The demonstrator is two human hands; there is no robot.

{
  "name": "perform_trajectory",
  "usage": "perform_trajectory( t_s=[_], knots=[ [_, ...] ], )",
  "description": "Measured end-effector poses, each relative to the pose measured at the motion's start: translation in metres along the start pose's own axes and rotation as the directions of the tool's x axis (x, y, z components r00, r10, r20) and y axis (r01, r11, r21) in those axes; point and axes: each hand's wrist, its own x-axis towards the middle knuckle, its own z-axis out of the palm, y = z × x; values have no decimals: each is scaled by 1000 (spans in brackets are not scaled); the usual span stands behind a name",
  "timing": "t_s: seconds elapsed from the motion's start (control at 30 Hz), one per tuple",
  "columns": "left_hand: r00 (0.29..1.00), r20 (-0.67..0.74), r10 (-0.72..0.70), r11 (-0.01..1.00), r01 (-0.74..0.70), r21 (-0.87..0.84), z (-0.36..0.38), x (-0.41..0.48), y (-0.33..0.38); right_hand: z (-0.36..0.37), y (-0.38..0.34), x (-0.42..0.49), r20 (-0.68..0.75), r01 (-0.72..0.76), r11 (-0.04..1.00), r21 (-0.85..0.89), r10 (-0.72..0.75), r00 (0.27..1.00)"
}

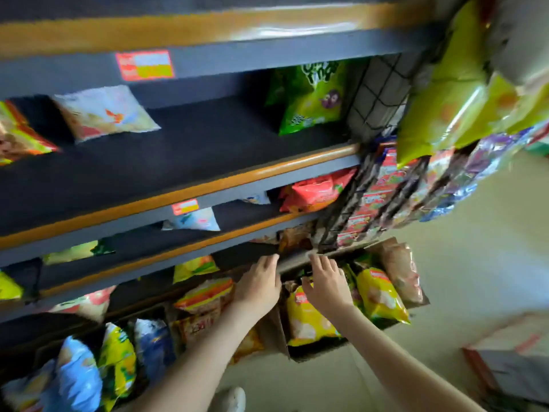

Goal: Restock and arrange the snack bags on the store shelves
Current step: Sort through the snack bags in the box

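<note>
1. The shelf unit fills the left and middle. It has flat matte dark boards, grey front faces and three rounded, glossy orange lips stacked one below the other.
2. A black wire grid panel closes the unit's right end. Strips of small, shiny, crinkled packets hang below it.
3. An open cardboard box of dull brown board sits low at the right end, with a flap standing up on its left side.
4. Two glossy yellow bags stand on end inside it, the left yellow bag and the right yellow bag. Their long axes are upright, leaning slightly, and their printed faces are toward the camera.
5. One puffed green bag stands upright at the far right of the upper board.
6. One white pillow-shaped bag leans at the left of that board, well apart from the green bag.
7. One crumpled red bag lies with its long axis sideways on the board below.
8. The left hand is released, its fingers straight and its fingertips at the dark lower shelf edge.
9. The right hand is likewise released and flat, just above the left yellow bag's top. I cannot tell whether it touches the bag.
10. Two small red-and-yellow price labels sit on the grey fronts, the upper label and the lower label.
</note>
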Motion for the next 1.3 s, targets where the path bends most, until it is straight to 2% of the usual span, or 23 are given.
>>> perform_trajectory(
  t_s=[0.13, 0.2, 0.27, 0.37, 0.47, 0.6, 0.8, 0.93, 1.07, 1.3],
  knots=[
    [988, 142, 62, 998, -65, 21, 74, 48, 26, 55, 90, -5, 132, -253, 967, -38, 256, 958],
    [969, 242, 42, 998, -51, 33, 112, 70, 22, 85, 122, -4, 169, -320, 947, -27, 319, 932],
    [946, 325, 15, 999, -28, 34, 147, 92, 13, 115, 154, 3, 143, -403, 915, -14, 401, 905],
    [929, 371, -13, 996, -22, 90, 186, 119, 4, 135, 204, 25, 126, -507, 861, 40, 499, 858],
    [924, 382, -24, 992, -24, 121, 206, 141, 6, 138, 250, 47, 153, -602, 799, 1, 595, 789],
    [930, 366, -44, 975, -40, 217, 223, 155, 16, 149, 286, 55, 336, -648, 760, 58, 596, 729],
    [913, 320, -255, 890, 92, 447, 241, 138, 39, 160, 284, 36, 357, -689, 723, 51, 631, 688],
    [856, 340, -389, 882, 240, 405, 266, 121, 38, 166, 278, 31, 360, -701, 704, 112, 628, 689],
    [824, 363, -436, 891, 339, 301, 286, 111, 43, 175, 274, 29, 352, -724, 644, 247, 636, 686],
    [768, 399, -500, 865, 460, 199, 280, 104, 51, 159, 258, 16, 229, -679, 656, 331, 642, 732]
  ],
)
